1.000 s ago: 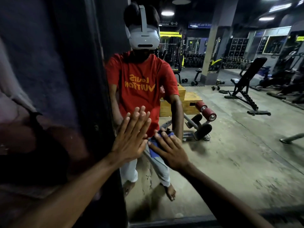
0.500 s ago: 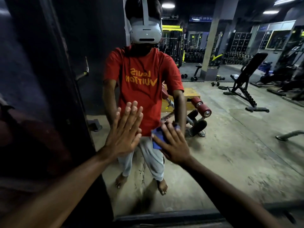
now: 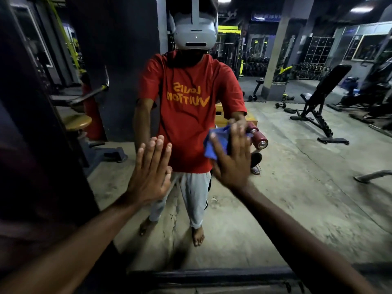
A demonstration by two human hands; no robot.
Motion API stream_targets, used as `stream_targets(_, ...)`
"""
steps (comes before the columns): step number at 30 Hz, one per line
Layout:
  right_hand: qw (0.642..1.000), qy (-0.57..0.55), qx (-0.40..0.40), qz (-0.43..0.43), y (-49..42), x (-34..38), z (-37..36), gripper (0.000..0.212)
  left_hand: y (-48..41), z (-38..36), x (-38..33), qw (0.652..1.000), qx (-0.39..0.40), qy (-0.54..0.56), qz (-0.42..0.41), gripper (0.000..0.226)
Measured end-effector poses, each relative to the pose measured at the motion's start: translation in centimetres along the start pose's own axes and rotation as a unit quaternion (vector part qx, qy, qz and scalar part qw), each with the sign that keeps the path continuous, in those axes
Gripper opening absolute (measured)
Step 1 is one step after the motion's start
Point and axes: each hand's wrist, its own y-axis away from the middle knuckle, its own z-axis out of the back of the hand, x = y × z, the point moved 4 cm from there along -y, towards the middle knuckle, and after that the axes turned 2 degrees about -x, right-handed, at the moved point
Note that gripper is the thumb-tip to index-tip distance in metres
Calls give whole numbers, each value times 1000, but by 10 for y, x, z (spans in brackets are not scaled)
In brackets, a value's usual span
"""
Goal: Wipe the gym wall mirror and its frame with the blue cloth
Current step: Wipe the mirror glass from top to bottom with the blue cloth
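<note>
- Two bare forearms reach in from the bottom edge, both stretched toward the glass.
- Left hand (image 3: pixel 148 172): palm flat on the mirror (image 3: pixel 297 187), fingers straight and close together, pointing up, holding nothing.
- Right hand (image 3: pixel 232 160): palm forward, fingers straight and slightly spread. It presses the blue cloth (image 3: pixel 216 143) flat against the glass with no pinch or curl.
- The cloth is bunched between the right palm and the mirror. Its folds stick out past the fingers to the upper left, and a small bit shows to the right.
- The two hands are side by side at about the same height, near each other but apart.
- Frame (image 3: pixel 212 275): a dark rail runs along the bottom of the glass, below both hands.
- A dark panel at far left borders the glass; cannot tell if it is frame or wall.
- Reflected: a person in a red shirt (image 3: pixel 186 124), white headset (image 3: pixel 195 37), light trousers and bare feet, whose hands meet the real ones.
- Reflected further back: red roller pads (image 3: pixel 259 140) just right of the cloth, a black incline bench (image 3: pixel 324 92), a concrete pillar (image 3: pixel 277 60), a round stool (image 3: pixel 76 122) at left, and ceiling lights.
</note>
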Motion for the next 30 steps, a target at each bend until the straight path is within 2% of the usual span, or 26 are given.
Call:
stream_targets(3, 984, 31, 66, 161, 60, 11, -17, 63, -5, -1, -32, 999, 10, 21, -28, 87)
stream_targets(7, 956, 64, 98, 270, 94, -16, -14, 56, -24, -7, -74, 997, 67, 16, -46, 88)
stream_targets(9, 968, 47, 88, 232, 84, -45, 2, 62, -26, -9, -80, 997, 68, 9, -27, 88)
stream_targets(12, 997, 11, 47, 68, 44, -102, 37, 69, -24, -12, -75, 998, 58, -1, -27, 87)
stream_targets(15, 997, 19, -3, -74, 11, -138, 57, 62, -26, -9, -81, 999, 51, 8, -4, 91)
stream_targets(17, 995, 11, -9, -95, 9, -138, 53, 59, -34, -8, -102, 999, 42, 18, -17, 91)
stream_targets(21, 996, 13, 53, 70, 62, -107, 27, 58, -65, -10, -142, 997, 57, 25, -44, 85)
stream_targets(27, 952, 76, 115, 273, 127, -120, 22, 70, -69, -8, -154, 997, 73, -5, -20, 87)
stream_targets(29, 947, 75, 114, 293, 119, -133, 28, 68, -67, -8, -159, 998, 62, -2, -15, 88)
stream_targets(30, 957, 63, 103, 265, 108, -142, 35, 66, -67, -10, -164, 998, 57, 0, -29, 89)
